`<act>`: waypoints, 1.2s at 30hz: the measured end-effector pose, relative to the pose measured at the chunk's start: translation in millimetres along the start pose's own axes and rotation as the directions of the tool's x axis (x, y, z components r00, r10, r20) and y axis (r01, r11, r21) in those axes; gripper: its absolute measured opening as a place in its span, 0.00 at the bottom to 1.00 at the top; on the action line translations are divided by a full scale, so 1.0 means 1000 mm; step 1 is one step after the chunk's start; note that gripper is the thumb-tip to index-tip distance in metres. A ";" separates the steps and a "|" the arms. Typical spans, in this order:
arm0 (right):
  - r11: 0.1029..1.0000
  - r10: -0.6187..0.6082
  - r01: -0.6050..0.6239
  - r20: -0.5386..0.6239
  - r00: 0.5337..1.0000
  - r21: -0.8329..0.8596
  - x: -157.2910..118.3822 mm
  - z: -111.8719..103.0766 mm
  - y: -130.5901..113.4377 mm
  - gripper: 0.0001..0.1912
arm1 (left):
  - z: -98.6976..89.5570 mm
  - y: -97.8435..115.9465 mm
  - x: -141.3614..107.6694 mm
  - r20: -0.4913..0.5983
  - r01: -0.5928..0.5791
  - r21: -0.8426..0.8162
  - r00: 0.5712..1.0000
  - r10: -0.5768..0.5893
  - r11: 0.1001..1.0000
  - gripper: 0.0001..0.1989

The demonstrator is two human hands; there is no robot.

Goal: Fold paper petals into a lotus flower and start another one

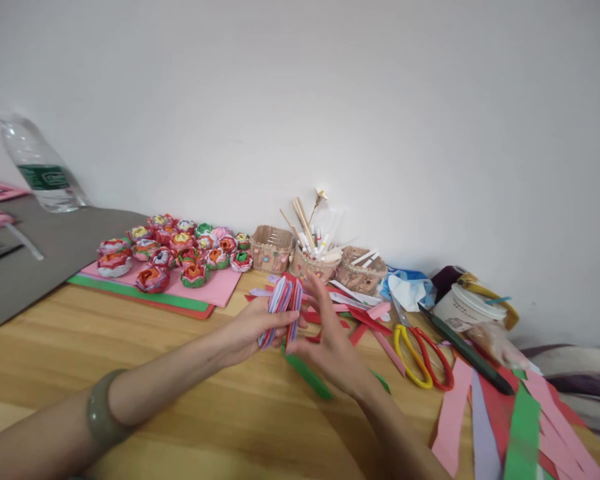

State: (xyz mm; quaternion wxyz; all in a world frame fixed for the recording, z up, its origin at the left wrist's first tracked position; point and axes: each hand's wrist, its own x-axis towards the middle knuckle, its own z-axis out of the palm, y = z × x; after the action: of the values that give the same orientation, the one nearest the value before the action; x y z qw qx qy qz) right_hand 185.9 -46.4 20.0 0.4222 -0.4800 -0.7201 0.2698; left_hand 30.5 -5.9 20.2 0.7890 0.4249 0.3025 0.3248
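Above the middle of the wooden table, my left hand [260, 323] pinches a bundle of folded paper [281, 303] in lilac, red and white layers. The bundle stands upright, its layers fanned a little. Just to its right, my right hand [330, 340] has its fingers spread, thumb apart, close by the bundle's edge; whether a fingertip touches it I cannot tell. Under the hands lies a green paper strip [307, 377]. Loose red and pink paper strips [363, 320] are scattered behind my right hand.
Paper flowers [180, 250] stand on coloured sheets [220, 287] at left. Decorated baskets [271, 252] line the wall, one holding sticks and pens. Scissors [423, 357], a dark green cutter-like tool [467, 350], a white tub [467, 307] and cut strips [523, 427] lie right. A bottle [45, 173] stands far left.
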 end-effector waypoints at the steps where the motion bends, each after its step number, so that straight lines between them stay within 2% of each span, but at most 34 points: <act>1: 0.998 0.060 -0.058 -0.068 0.996 0.036 0.001 -0.001 -0.001 0.35 | 0.000 0.000 0.000 -0.001 -0.027 0.031 1.000 0.027 0.999 0.16; 3: 0.982 0.181 -0.169 -0.161 0.970 0.087 0.004 -0.001 -0.003 0.20 | 0.001 0.001 0.001 0.002 -0.073 0.135 0.997 0.073 0.988 0.15; 6: 0.958 0.277 -0.260 -0.148 0.950 0.125 0.005 0.000 -0.004 0.16 | 0.002 -0.001 0.003 0.049 -0.124 0.311 0.992 0.115 0.942 0.16; 10: 0.953 0.290 -0.270 -0.152 0.945 0.137 0.003 0.003 -0.005 0.13 | 0.000 -0.005 0.005 0.101 -0.134 0.404 0.990 0.101 0.905 0.18; 14: 0.929 0.345 -0.303 -0.204 0.916 0.211 0.003 -0.001 -0.009 0.12 | -0.004 -0.004 0.005 0.074 -0.143 0.379 0.990 0.124 0.914 0.18; 17: 0.886 0.437 -0.376 -0.220 0.872 0.271 0.006 -0.005 -0.012 0.12 | -0.006 -0.002 0.006 0.023 -0.139 0.293 0.990 0.138 0.946 0.18; 19: 0.860 0.473 -0.401 -0.198 0.858 0.315 0.008 -0.006 -0.015 0.12 | -0.005 -0.003 0.007 0.026 -0.149 0.217 0.989 0.147 0.965 0.18; 23: 0.862 0.467 -0.395 -0.193 0.863 0.318 0.007 -0.002 -0.017 0.13 | -0.004 -0.007 0.009 0.049 -0.169 0.094 0.985 0.165 0.981 0.16; 28: 0.906 0.410 -0.361 -0.241 0.880 0.223 0.003 0.010 -0.012 0.10 | 0.001 -0.010 0.006 0.035 -0.119 0.079 0.993 0.116 0.990 0.19; 33: 0.832 0.460 -0.383 -0.113 0.881 0.400 0.004 0.011 -0.017 0.11 | 0.004 -0.011 0.005 0.128 -0.071 0.057 0.990 0.063 0.996 0.21; 36: 0.806 0.454 -0.383 -0.057 0.889 0.451 0.005 0.008 -0.022 0.13 | 0.001 -0.010 0.005 0.192 -0.061 0.112 0.981 0.039 0.992 0.22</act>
State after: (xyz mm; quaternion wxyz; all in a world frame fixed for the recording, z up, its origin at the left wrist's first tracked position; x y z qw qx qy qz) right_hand 167.9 -50.0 35.5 0.5037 -0.5432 -0.4822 0.4677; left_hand 36.7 -6.4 11.2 0.7795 0.5068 0.2338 0.2843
